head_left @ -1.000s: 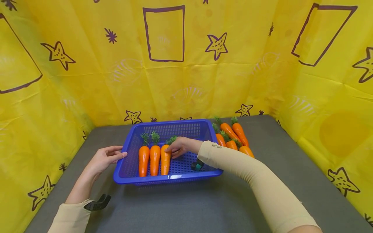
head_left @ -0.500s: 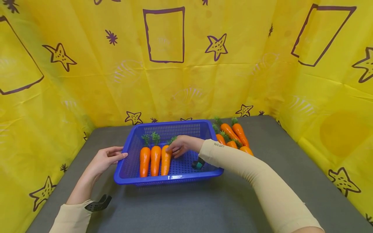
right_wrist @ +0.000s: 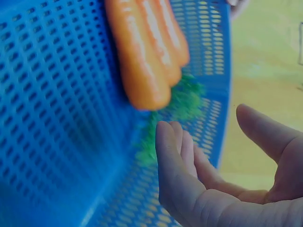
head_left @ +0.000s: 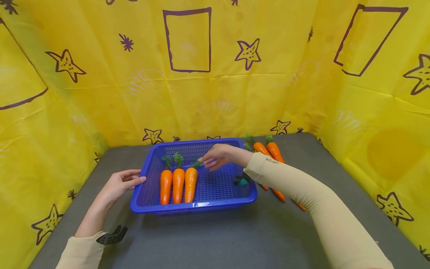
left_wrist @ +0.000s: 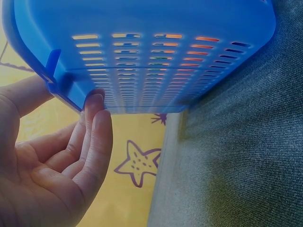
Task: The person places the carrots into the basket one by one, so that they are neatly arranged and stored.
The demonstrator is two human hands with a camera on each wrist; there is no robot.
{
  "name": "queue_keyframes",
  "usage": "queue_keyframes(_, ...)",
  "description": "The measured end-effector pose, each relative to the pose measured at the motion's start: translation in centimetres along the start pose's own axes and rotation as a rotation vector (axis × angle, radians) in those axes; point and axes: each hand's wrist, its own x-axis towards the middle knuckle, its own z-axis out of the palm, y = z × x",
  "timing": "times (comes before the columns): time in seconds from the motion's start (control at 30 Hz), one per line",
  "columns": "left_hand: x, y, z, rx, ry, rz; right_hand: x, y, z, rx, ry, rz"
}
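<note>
Three orange carrots with green tops lie side by side in the left half of a blue plastic basket (head_left: 193, 205). Nearest my right hand is the rightmost carrot (head_left: 190, 185); beside it are the middle carrot (head_left: 178, 185) and the left carrot (head_left: 166, 186). My right hand (head_left: 220, 155) hovers over the basket near the leafy tops, thumb apart from the fingers, holding nothing. At the basket's left side my left hand (head_left: 122, 183) pinches the rim. In the left wrist view its fingers (left_wrist: 100, 130) lie against the slotted outer wall, and the rim partly hides the thumb.
More carrots (head_left: 275, 151) lie on the dark grey tabletop (head_left: 215, 239) to the right of the basket, partly hidden by my right sleeve (head_left: 292, 183). A yellow patterned cloth (head_left: 218, 101) hangs behind and along both sides.
My right hand has let go of the rightmost carrot and moved up and to the right. That carrot stays beside the other two. My left hand keeps its place on the rim.
</note>
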Motion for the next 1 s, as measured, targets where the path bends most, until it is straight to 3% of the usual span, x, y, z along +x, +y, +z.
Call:
queue_keyframes(0.27, 0.0, 0.1, -0.1, 0.005, 0.01, 0.017, -3.8, -0.8, -4.0, -0.078, 0.016, -0.081)
queue_keyframes(0.47, -0.2, 0.0, 0.1, 0.006, -0.004, 0.008, -6.0, -0.4, -6.8, -0.066, 0.033, -0.119)
queue_keyframes(1.0, 0.1, -0.3, 0.2, 0.023, 0.01, 0.022, -9.0, 4.8, -13.3, -0.072, 0.165, -0.123)
